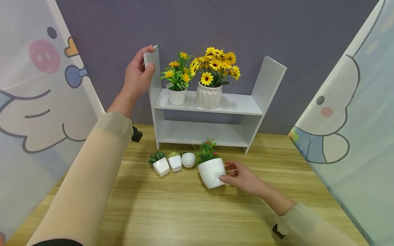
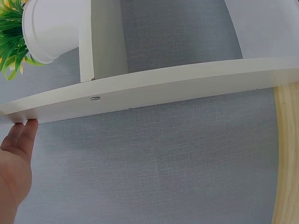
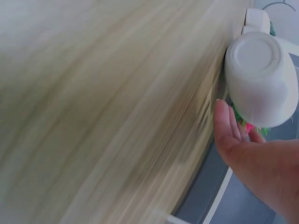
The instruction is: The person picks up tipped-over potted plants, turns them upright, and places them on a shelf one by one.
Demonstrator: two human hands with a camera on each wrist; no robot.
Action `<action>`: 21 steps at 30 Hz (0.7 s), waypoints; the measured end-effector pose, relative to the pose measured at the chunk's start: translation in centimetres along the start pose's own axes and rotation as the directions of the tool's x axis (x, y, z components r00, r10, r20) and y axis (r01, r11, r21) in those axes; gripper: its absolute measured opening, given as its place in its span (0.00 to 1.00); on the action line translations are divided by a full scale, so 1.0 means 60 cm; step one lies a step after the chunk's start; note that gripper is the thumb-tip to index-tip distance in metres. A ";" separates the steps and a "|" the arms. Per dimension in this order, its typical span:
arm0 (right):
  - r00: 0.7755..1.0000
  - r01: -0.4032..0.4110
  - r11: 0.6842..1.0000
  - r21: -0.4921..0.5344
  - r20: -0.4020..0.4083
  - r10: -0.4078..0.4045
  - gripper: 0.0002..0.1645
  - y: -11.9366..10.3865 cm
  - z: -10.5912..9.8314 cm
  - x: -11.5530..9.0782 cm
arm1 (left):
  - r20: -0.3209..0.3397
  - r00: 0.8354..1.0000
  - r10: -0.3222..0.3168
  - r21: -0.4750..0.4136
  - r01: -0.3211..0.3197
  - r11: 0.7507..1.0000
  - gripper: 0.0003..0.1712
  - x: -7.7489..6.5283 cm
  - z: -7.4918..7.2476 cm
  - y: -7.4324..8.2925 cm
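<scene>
My left hand (image 1: 137, 78) holds the upper edge of the left side panel of a white two-tier shelf (image 1: 212, 132). In the left wrist view its fingertips press against the panel's outer face (image 2: 154, 94). A round white flower pot (image 1: 212, 173) with green leaves and small red flowers lies tipped on the table, its plant toward the shelf. Beside it is my right hand (image 1: 243, 178), thumb and fingers spread at the pot's right side. The right wrist view shows the pot's base (image 3: 258, 55) facing the camera, with the fingers curving near its rim; contact is hard to tell.
Several small white succulent pots (image 1: 175, 163) lie in a row left of the larger pot. On the upper tier stand a small pot of yellow-orange flowers (image 1: 176, 96) and a ribbed pot of yellow sunflowers (image 1: 209, 97). Cartoon-printed panels (image 1: 344, 112) flank the wooden table (image 1: 172, 212).
</scene>
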State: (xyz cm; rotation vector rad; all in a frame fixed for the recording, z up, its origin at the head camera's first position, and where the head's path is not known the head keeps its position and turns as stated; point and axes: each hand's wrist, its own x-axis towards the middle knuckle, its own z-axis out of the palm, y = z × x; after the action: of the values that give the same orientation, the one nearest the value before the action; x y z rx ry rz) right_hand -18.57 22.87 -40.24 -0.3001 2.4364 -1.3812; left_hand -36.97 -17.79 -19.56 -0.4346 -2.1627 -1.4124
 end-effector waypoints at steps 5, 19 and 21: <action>0.999 -0.032 0.999 0.006 -0.024 0.032 0.56 -0.009 0.015 0.015 | -0.005 1.000 0.010 0.007 -0.010 1.000 0.29 -0.002 -0.001 -0.001; 0.998 -0.049 0.999 0.008 -0.044 0.049 0.59 -0.010 0.033 0.027 | -0.005 1.000 0.015 -0.004 -0.015 1.000 0.29 -0.002 0.001 -0.001; 0.998 -0.039 0.999 0.024 -0.047 0.040 0.57 -0.009 0.032 0.027 | -0.004 1.000 0.012 -0.004 -0.012 1.000 0.29 -0.001 0.000 -0.001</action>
State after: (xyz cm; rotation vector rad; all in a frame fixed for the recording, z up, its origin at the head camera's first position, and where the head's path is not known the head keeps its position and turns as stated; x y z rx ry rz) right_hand -19.30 20.53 -41.01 -0.2152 2.4492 -1.4137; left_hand -36.95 -17.79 -19.62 -0.4442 -2.1511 -1.4099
